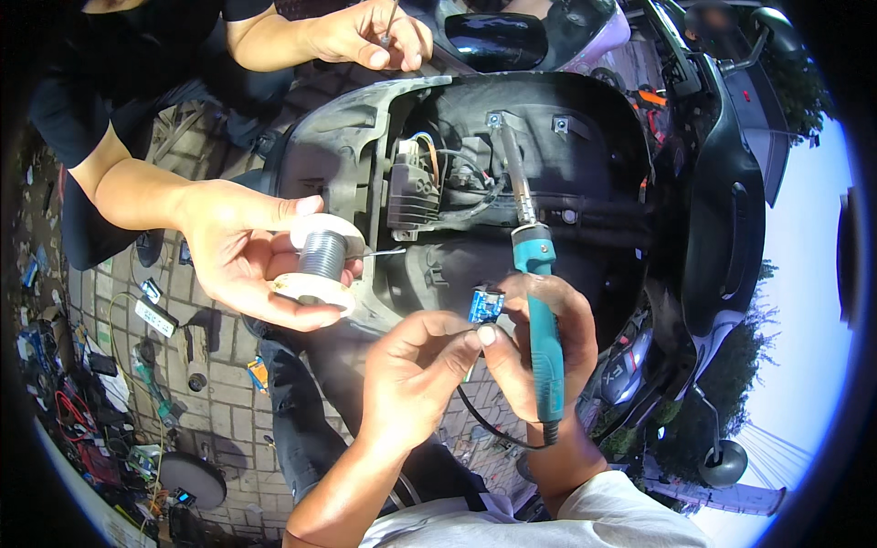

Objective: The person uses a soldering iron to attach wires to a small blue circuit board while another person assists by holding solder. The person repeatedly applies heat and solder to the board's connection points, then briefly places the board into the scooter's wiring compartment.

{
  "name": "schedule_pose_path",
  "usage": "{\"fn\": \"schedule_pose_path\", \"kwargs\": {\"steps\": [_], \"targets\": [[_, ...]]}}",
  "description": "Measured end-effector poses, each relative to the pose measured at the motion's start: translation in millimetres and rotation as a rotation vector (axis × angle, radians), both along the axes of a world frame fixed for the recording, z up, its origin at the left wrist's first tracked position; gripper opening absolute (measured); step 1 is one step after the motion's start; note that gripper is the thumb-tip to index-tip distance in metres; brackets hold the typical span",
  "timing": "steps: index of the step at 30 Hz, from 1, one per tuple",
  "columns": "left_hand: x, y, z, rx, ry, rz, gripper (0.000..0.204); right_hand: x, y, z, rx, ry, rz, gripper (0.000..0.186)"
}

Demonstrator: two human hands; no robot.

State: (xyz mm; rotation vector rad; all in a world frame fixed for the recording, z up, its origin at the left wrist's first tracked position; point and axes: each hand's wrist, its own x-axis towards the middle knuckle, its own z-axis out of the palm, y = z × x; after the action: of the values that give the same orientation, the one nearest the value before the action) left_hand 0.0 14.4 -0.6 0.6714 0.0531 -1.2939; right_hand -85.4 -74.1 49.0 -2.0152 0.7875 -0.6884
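My left hand [411, 370] pinches thumb against finger at the lower edge of a small blue circuit board or connector piece [486, 304]. My right hand [575, 329] meets it there, thumb tip close to the left thumb. A soldering iron [545, 342] with a teal handle also rests in my right hand, its metal shaft pointing up and away over the scooter's underside. From the handle's bottom a black cord [484, 422] curves left. At the left, a co-worker's hand [228, 242] holds a white spool of solder wire [322, 260], its free end sticking out toward the right.
Beyond my hands lies a scooter's open black body [594, 164] with a finned grey module [416, 196] and wires. The co-worker's other hand [379, 36] holds a thin tool above it. Tools and cables litter the brick paving [224, 365] at left. A mirror [722, 463] stands right.
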Motion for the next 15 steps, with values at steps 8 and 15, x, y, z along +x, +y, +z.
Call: {"fn": "schedule_pose_path", "kwargs": {"steps": [8,15], "targets": [[-2,-3,-1,0.021,0.025,0.035,0.009,1,-5,3,-0.136,0.130,0.063,0.047],[0,-3,-2,-0.057,0.091,0.012,0.013,4,-12,7,-0.154,0.155,0.126,0.054]]}}
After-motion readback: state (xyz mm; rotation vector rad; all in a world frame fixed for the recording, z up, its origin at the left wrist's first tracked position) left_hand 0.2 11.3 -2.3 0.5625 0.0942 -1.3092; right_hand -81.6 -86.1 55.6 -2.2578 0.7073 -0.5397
